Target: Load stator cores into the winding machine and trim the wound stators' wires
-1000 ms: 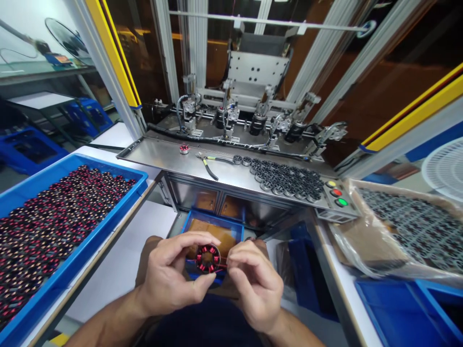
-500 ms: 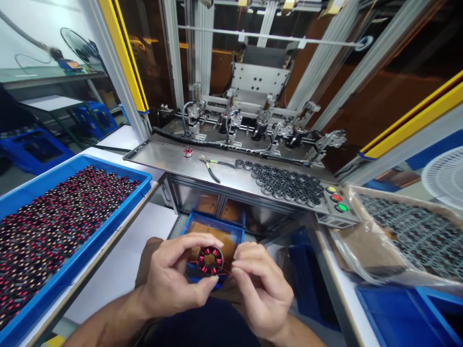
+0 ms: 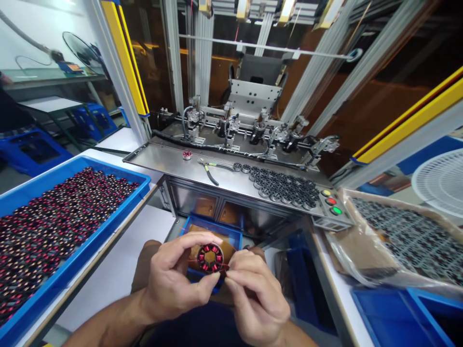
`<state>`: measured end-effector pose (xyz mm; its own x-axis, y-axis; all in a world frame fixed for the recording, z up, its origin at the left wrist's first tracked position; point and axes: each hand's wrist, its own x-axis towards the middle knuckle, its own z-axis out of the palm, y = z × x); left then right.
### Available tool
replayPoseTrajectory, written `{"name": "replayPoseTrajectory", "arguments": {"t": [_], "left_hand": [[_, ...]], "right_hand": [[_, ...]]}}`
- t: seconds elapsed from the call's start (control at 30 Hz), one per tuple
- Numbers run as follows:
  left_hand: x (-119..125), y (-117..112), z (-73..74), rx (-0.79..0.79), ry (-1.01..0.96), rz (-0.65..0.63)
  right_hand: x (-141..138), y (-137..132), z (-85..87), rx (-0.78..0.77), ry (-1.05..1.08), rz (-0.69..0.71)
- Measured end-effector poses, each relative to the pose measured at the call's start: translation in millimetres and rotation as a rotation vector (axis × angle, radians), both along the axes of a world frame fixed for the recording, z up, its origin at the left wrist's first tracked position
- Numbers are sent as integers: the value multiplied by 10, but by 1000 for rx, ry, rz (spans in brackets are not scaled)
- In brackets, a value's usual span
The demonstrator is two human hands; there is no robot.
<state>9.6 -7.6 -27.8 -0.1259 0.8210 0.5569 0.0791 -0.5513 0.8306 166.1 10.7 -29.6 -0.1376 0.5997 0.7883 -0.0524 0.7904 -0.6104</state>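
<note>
Between the thumb and fingers of my left hand (image 3: 181, 274) is a round motor stator (image 3: 210, 258) with red copper windings, its open centre facing me. My right hand (image 3: 255, 291) pinches thin red wire (image 3: 224, 266) at the stator's right side; the wire ends are partly hidden by the fingertips. Beyond, on the metal ledge (image 3: 155, 157), lie a wound stator (image 3: 187, 155), cutting pliers (image 3: 210, 173) with black and green handles, and several rows of dark unwound cores (image 3: 285, 185).
A blue tray (image 3: 142, 185) full of wound stators stands at left. A plastic-lined carton (image 3: 340, 246) of grey cores is at right, by a button box (image 3: 333, 214). The winding machine (image 3: 253, 127) is ahead. A blue bin (image 3: 237, 236) sits below my hands.
My right hand has moved slightly left, closer to the stator, with the wire in its fingers. My left hand keeps its hold. The camera view has shifted a little.
</note>
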Motion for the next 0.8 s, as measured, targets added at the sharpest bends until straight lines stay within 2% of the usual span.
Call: {"name": "replayPoseTrajectory", "arguments": {"t": [0.13,0.23,0.33,0.47,0.53,0.6,0.73,0.8], "left_hand": [[-24,38,74,-165,-200,-215],[-22,55,97,-287,-297,-359],[0,48,89,-375,-320,-410],[8,38,55,-448,-299,-421],[-2,46,40,-479,-294,-429],[-11,61,32,-501,-313,-454],[3,87,38,-474,-409,-518],[26,88,39,-428,-430,-505]], "right_hand": [[86,163,6,-41,-36,60],[136,329,69,-43,-88,175],[144,444,181,-13,-151,314],[117,477,273,21,-177,368],[107,453,274,50,-192,336],[107,410,262,94,-194,248],[156,281,239,285,-250,-52],[188,214,224,379,-335,-201]]}}
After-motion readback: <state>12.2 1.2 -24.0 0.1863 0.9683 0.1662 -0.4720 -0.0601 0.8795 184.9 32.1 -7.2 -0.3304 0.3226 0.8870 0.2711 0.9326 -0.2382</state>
